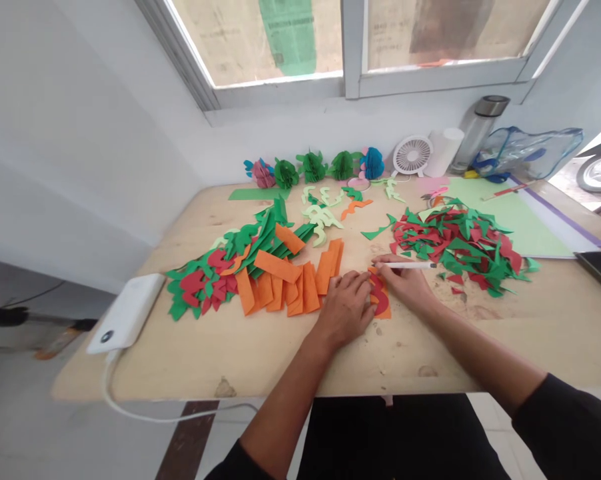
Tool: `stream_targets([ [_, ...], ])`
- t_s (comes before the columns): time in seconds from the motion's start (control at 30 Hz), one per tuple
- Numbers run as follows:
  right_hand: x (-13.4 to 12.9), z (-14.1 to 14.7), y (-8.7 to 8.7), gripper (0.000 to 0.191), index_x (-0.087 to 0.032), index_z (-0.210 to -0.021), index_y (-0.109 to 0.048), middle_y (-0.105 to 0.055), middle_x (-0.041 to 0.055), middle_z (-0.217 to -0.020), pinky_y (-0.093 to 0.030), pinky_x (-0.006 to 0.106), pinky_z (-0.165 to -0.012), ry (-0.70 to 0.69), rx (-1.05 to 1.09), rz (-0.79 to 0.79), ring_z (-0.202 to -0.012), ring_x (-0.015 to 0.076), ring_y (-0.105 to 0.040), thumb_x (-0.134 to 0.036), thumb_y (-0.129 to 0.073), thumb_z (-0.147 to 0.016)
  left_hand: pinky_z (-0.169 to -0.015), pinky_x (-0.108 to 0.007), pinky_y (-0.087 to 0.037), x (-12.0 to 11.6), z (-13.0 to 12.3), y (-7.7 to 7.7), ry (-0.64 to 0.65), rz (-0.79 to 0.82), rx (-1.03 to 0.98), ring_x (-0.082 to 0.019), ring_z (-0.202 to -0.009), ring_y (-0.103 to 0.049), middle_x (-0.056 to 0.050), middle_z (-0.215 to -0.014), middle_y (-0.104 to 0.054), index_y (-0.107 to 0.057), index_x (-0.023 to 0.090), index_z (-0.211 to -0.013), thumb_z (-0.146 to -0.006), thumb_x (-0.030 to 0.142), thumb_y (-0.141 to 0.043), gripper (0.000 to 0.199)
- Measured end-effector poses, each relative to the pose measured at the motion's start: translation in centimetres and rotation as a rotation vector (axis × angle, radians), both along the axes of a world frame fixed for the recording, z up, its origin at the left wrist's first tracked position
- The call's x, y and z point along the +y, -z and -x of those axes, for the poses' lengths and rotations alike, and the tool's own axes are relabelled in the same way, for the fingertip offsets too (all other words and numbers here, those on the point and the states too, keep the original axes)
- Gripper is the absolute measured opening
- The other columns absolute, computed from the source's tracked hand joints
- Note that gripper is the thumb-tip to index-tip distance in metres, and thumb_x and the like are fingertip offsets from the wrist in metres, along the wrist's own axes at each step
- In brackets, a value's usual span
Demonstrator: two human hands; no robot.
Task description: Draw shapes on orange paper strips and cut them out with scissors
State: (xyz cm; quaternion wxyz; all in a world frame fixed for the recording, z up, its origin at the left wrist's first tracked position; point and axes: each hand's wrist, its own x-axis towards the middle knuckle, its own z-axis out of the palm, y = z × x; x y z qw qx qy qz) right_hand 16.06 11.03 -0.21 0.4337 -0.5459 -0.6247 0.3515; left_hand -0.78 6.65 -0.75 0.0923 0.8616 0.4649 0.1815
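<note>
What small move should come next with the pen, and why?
I'd probably trace the pen along the red cutout's edge: the red cutout lies on the orange paper, the left hand rests against its left side, seemingly steadying it, and the right hand holds the pen with its tip near the paper's top edge.

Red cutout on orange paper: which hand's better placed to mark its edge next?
Likely the right hand: it holds the white pen beside the red cutout; the left hand has no pen.
</note>
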Motion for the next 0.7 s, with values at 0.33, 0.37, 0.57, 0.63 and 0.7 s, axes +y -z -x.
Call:
stream_targets([
  [0.33,0.88,0.17,0.43,0.012,-0.020,-0.074,-0.061,-0.064,0.0003,-0.060,-0.043,0.027,-0.052,0.006,-0.099,0.053,-0.055,0.0162,-0.058,-0.032,-0.060,-0.073,-0.101,-0.048,-0.039,0.02,0.05,-0.23,-0.001,0.021,-0.009,-0.028,-0.126,-0.046,-0.011,-0.132,-0.060,-0.058,0.019,-0.116,-0.087,0.030,-0.054,0.031],
  [0.37,0.86,0.19,0.43,0.013,-0.020,-0.074,-0.062,-0.064,0.0005,-0.060,-0.043,0.027,-0.052,0.013,-0.105,0.050,-0.055,0.0165,-0.058,-0.033,-0.060,-0.074,-0.101,-0.048,-0.039,0.02,0.06,-0.25,0.000,0.021,-0.012,-0.028,-0.126,-0.046,-0.011,-0.132,-0.060,-0.059,0.019,-0.116,-0.087,0.030,-0.054,0.031],
  [0.57,0.92,0.21,0.59,0.013,-0.021,-0.075,-0.062,-0.066,0.0016,-0.061,-0.044,0.026,-0.050,0.006,-0.128,0.018,-0.055,0.0167,-0.059,-0.033,-0.060,-0.075,-0.100,-0.048,-0.039,0.07,0.08,-0.20,0.001,0.021,-0.020,-0.028,-0.126,-0.047,-0.011,-0.130,-0.061,-0.060,0.020,-0.115,-0.086,0.029,-0.055,0.030],
  [0.63,0.93,0.20,0.62,0.013,-0.020,-0.076,-0.063,-0.066,0.0017,-0.062,-0.043,0.026,-0.050,0.006,-0.141,0.015,-0.054,0.0163,-0.059,-0.033,-0.060,-0.076,-0.100,-0.048,-0.039,0.11,0.06,-0.15,0.002,0.021,-0.029,-0.028,-0.125,-0.047,-0.010,-0.131,-0.060,-0.060,0.020,-0.114,-0.086,0.029,-0.055,0.030],
  [0.7,0.89,0.20,0.66,0.014,-0.020,-0.076,-0.063,-0.066,0.0017,-0.063,-0.043,0.026,-0.050,0.010,-0.146,0.010,-0.055,0.0161,-0.058,-0.033,-0.060,-0.076,-0.101,-0.048,-0.039,0.13,0.05,-0.13,0.006,0.019,-0.034,-0.027,-0.126,-0.046,-0.010,-0.131,-0.060,-0.060,0.020,-0.114,-0.087,0.029,-0.055,0.030],
])
